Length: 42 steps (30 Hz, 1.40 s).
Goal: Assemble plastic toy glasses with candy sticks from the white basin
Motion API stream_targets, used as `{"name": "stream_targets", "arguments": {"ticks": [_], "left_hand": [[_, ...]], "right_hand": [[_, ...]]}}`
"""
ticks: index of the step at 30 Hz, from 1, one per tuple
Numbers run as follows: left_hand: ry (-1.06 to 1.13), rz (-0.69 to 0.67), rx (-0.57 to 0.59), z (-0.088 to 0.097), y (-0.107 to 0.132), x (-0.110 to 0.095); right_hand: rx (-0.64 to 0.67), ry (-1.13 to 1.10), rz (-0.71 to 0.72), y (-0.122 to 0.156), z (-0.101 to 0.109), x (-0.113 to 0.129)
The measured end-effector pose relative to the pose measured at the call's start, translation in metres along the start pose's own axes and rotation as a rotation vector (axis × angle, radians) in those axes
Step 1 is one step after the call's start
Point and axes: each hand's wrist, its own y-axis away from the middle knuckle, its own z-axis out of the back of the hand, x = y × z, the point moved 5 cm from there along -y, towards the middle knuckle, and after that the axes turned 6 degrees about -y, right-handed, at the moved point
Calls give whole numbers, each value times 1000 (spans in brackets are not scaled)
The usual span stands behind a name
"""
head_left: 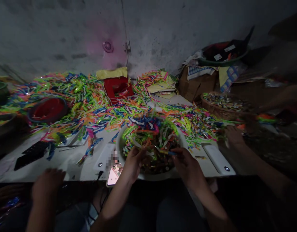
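My left hand (133, 160) and my right hand (187, 164) reach into a white bowl (152, 176) at the table's near edge. The bowl is heaped with colourful wrapper strips (150, 132) and small sweets. Both hands have their fingers pinched together on one small wrapped piece (165, 152) held between them above the bowl. A mass of bright green, orange, pink and blue strips (78, 96) covers the table behind.
Another person's hand (47, 185) rests at the near left edge, another's hand (232, 135) at the right. A phone (114, 172), white power banks (218, 159), a black remote (30, 154), a red bowl (48, 109), a red box (118, 88) and a basket of sweets (223, 103) lie around.
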Motion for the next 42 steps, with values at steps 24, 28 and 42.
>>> {"name": "stream_targets", "arguments": {"ticks": [24,28,42], "left_hand": [[15,-52,-85,2,-3,1],[9,-63,-92,3,-4,1],[-74,-58,-73,4,-3,2]], "right_hand": [[-35,-157,25,7,-57,-1],[-62,-70,75,8,-54,-3],[41,-1,133,7,-52,-1]]}}
